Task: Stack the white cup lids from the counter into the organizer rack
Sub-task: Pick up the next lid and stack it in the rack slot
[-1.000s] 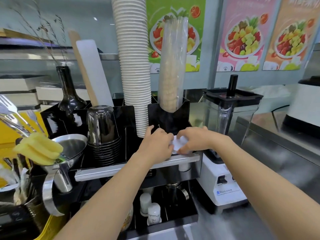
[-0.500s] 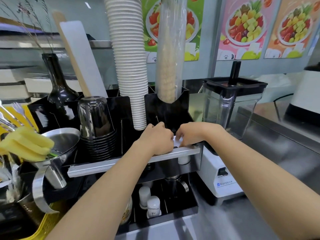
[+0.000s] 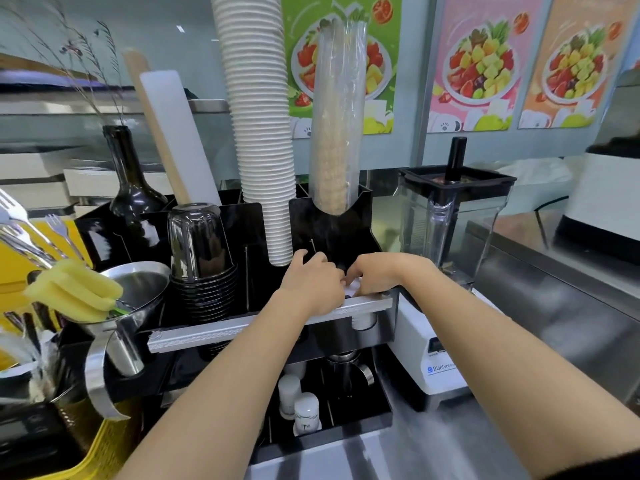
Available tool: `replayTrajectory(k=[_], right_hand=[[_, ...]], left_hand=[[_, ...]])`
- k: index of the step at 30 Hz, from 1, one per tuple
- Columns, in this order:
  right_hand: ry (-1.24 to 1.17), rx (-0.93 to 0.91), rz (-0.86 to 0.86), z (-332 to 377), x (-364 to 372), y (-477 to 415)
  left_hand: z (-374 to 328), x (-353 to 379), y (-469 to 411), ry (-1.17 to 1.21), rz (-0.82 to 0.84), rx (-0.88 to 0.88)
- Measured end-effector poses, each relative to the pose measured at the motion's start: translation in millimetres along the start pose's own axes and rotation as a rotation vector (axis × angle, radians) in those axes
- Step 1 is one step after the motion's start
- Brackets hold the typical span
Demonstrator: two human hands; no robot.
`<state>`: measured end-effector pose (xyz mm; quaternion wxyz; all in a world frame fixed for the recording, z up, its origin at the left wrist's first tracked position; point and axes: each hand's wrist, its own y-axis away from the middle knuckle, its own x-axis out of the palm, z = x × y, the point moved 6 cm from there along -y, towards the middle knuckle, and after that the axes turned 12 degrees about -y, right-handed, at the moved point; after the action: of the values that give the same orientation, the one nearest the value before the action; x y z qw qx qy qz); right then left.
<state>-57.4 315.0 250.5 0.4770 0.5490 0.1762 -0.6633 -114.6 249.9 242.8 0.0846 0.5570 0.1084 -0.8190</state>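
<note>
Both our hands are down in the right compartment of the black organizer rack [image 3: 346, 220], just behind its silver front rail [image 3: 263, 323]. Left hand [image 3: 311, 282] and right hand [image 3: 377, 275] sit close together, fingertips nearly touching, curled over white cup lids [image 3: 351, 289]. Only a sliver of white shows between the hands; we cannot tell whether either hand actually grips it. Tall stack of white paper cups [image 3: 259, 133] stands just left of the hands, sleeve of clear cups [image 3: 334, 133] right behind them. Blender [image 3: 450, 230] sits right of the rack.
</note>
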Motion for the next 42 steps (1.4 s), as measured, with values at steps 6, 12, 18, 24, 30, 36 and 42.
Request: replayTrajectory(k=[6,12,18,24,30,36,42], right_hand=[[-0.056,0.015,-0.002,0,-1,2],[-0.004,0.078,0.050,2,-3,4],[-0.021,-0.065,-0.252,-9,2,8],[-0.150,-0.236,-0.617,-5,9,66],[-0.236,-0.354,-0.770,18,62,120],[-0.333,-0.420,-0.534,44,157,145],[-0.324,-0.389,-0.265,65,257,166]], left_hand=[[1,1,1,-0.013,-0.005,0.020],[2,0,-1,-0.011,0.040,0.026],[7,-11,25,0.130,-0.257,-0.035],[23,-8,101,0.255,-0.405,-0.171],[9,23,192,0.353,-0.397,-0.264],[-7,63,262,0.389,-0.301,-0.362],[-35,114,318,0.459,-0.143,-0.400]])
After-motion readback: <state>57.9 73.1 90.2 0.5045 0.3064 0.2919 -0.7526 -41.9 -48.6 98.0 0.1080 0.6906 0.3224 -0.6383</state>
